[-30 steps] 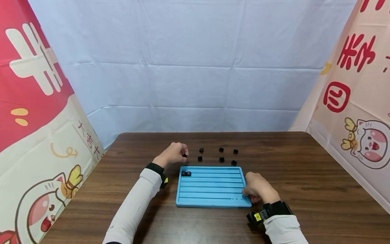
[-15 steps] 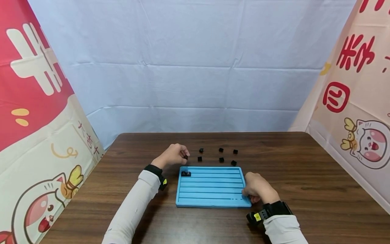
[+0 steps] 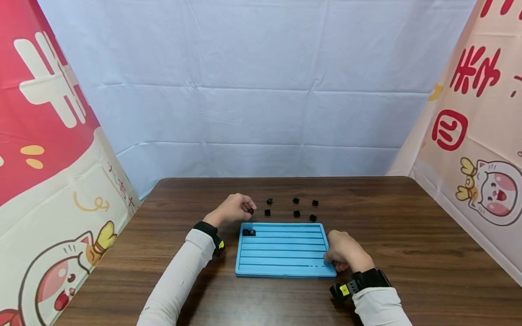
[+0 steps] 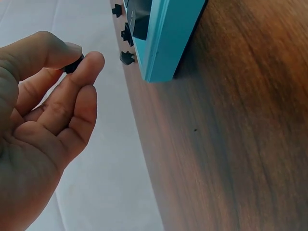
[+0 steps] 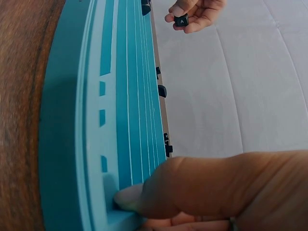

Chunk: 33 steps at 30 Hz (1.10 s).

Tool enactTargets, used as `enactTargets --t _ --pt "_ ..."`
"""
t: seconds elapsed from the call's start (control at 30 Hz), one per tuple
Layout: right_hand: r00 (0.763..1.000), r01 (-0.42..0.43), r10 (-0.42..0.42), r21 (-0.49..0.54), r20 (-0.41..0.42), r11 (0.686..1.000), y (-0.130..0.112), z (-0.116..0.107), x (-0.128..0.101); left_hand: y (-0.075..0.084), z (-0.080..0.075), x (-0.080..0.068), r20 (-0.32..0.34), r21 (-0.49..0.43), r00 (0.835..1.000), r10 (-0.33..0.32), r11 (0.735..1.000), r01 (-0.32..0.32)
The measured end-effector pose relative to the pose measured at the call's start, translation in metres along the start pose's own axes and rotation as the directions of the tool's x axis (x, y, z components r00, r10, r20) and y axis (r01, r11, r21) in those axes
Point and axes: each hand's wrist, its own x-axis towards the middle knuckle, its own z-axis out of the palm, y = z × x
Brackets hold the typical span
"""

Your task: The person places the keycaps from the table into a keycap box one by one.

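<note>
Wooden table [image 3: 408,235]: our left hand [image 3: 230,208] pinches a keycap [image 5: 181,20], light, rigid, best gripped by its sides; our right hand [image 3: 345,251] clamps the blue tray [image 3: 281,249] corner.

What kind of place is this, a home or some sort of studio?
Probably a makeshift recording booth, not a home: a plain white sheet hangs behind the wooden table, cartoon-cat banners wall off both sides, and black bands with small devices sit on the person's wrists.

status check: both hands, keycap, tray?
Left hand pinches black keycap just beyond blue tray. Right hand grips the tray's near right corner. Two keycaps seated top-left; six loose ones behind; nothing blocking.
</note>
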Motion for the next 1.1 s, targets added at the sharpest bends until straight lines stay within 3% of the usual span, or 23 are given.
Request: enactTargets --t 0.2,0.5,0.8,0.83,1.1 --pt "1.000 -0.012 0.012 -0.006 0.009 1.000 0.000 0.000 0.000 0.003 0.000 -0.002 0.012 -0.037 1.000 -0.008 0.999 0.009" --pt "1.000 -0.004 0.004 -0.001 0.005 1.000 0.000 -0.001 -0.001 0.006 0.003 -0.003 0.046 -0.173 0.998 -0.031 0.984 0.038" --pt "1.000 -0.002 0.002 -0.008 0.001 1.000 0.000 -0.001 -0.001 0.005 0.004 -0.003 0.028 -0.138 0.999 -0.028 0.990 0.031" --pt "1.000 -0.003 0.003 -0.008 0.002 1.000 0.000 -0.001 -0.001 0.011 0.002 -0.005 0.030 -0.140 0.999 -0.025 0.990 0.029" --pt "1.000 -0.005 0.005 -0.017 0.002 1.000 0.000 0.000 0.000 0.003 0.006 -0.006 0.052 -0.155 0.998 -0.020 0.987 0.028"
